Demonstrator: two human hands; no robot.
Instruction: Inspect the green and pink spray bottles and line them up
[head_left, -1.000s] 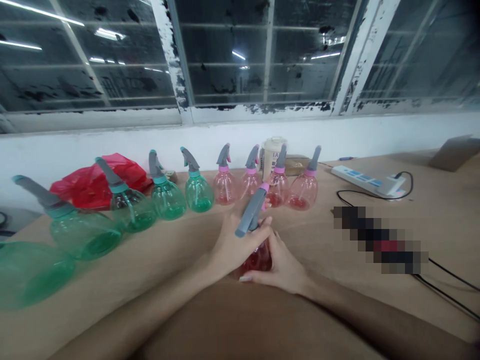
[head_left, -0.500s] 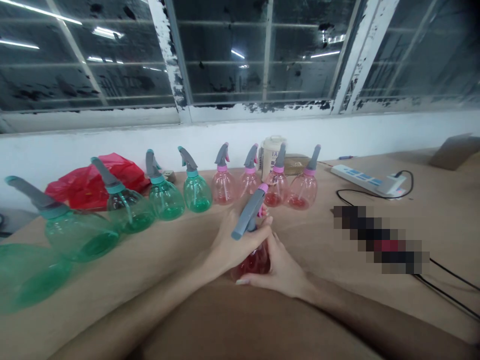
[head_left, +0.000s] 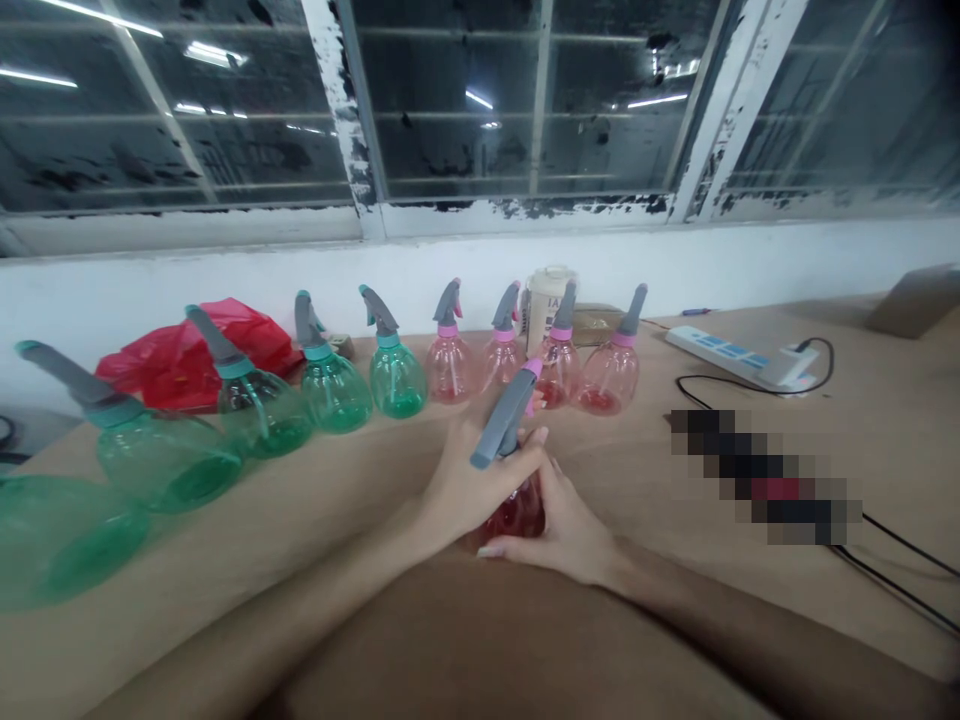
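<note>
A pink spray bottle (head_left: 517,510) with a grey trigger head stands on the table close in front of me. My left hand (head_left: 476,470) wraps round its neck just under the head, fingers on the far side partly hidden. Lower down, my right hand (head_left: 566,525) is closed round the bottle's body, its thumb along the near side by the base. Behind my hands is a row of pink spray bottles (head_left: 606,378). Green spray bottles (head_left: 399,378) continue the row to the left, and the nearest green bottle (head_left: 67,540) is cut off by the frame edge.
A red plastic bag (head_left: 247,345) lies behind the green bottles. A paper cup (head_left: 546,300) stands behind the pink ones. At the right are a white power strip (head_left: 720,350) with a plugged-in charger, black cables, a blurred-out dark object (head_left: 765,480) and a cardboard box (head_left: 915,300).
Both hands keep the same hold on the pink spray bottle. The view shifts slightly between frames; the other bottles keep their places.
</note>
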